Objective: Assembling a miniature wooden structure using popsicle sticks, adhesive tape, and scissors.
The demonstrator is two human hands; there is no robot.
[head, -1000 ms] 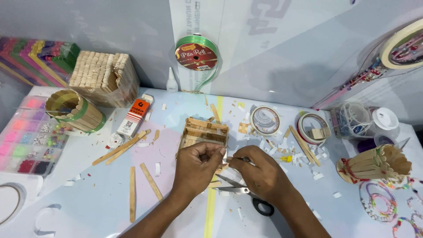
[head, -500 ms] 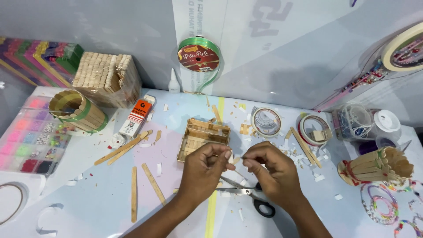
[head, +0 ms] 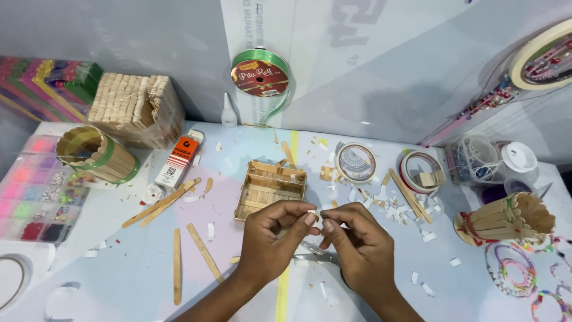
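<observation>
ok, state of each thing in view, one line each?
left hand: pinching small white piece
right hand: pinching the same piece
stick tray: flat, open-topped
scissors: lying under hands
glue tube: lying down
green ribbon spool: upright against wall

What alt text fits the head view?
Two hands, left hand and right hand, pinch a small white scrap between fingertips above a craft table, just in front of a shallow craft-stick tray. Loose sticks, tape rolls and scissors lie around.
</observation>
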